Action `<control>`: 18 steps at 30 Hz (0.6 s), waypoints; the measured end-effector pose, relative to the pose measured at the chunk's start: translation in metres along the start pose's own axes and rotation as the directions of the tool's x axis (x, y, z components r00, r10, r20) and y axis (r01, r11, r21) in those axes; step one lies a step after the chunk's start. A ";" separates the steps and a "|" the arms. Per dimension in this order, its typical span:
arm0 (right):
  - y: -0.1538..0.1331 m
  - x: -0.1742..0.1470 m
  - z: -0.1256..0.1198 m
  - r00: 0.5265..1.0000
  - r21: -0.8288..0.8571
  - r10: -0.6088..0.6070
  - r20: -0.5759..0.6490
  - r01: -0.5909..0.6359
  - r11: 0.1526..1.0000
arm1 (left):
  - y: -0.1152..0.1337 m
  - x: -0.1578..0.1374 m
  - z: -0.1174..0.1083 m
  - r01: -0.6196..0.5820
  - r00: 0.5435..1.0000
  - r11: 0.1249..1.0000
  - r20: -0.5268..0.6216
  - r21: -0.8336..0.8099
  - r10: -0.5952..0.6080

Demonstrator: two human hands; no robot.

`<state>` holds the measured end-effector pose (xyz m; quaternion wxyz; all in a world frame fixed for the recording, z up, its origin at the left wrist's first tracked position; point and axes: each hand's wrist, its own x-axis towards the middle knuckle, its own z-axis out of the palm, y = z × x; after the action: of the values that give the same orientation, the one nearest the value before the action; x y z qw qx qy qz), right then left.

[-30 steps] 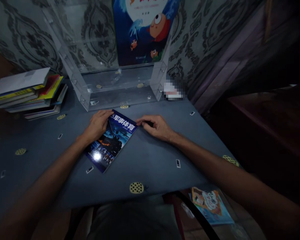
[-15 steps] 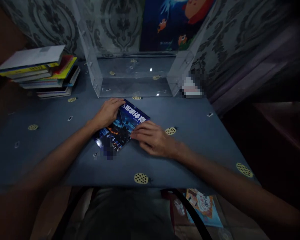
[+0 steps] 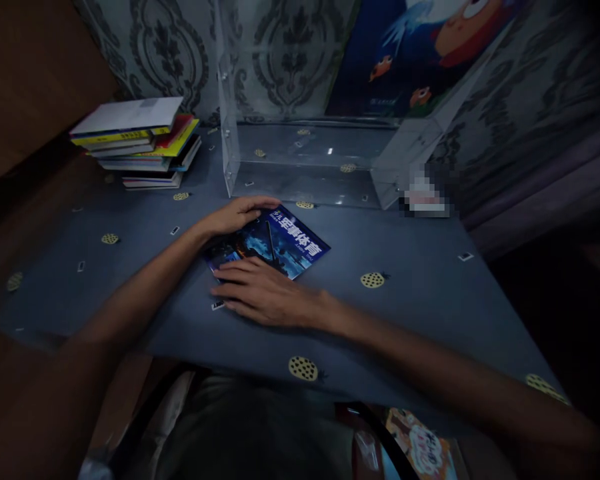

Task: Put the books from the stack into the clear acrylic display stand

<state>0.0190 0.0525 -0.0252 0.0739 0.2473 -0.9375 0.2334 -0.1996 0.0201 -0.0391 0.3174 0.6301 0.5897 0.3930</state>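
Note:
A blue magazine with white Chinese characters on its cover lies at a slant on the cloth-covered table, short of the clear shelf. On its upper left edge rests my left hand, fingers stretched out towards the far corner. My right hand lies flat across the near part of the cover, its fingers extended to the left and slightly spread. Both hands touch the magazine without gripping it. The right hand and forearm hide its near corner.
A stack of books stands at the back left. Behind the magazine is a clear acrylic shelf with a dark blue picture book higher up. A blurred white object sits right of the shelf. The grey-blue table has a pineapple print.
My right hand has slid from the magazine's right edge to its near left part, fingers now flat. My left hand stays at the upper left edge. The view has shifted left.

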 end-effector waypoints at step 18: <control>0.033 -0.071 -0.032 0.704 0.263 0.427 -0.568 -0.337 0.904 | 0.018 -0.007 0.016 -0.017 0.995 0.886 -0.083 0.463 0.062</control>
<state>0.0650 0.1239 -0.0280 0.3063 -0.0374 -0.8739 0.3756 -0.1769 0.0120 -0.0320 0.1218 0.6799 0.6677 0.2775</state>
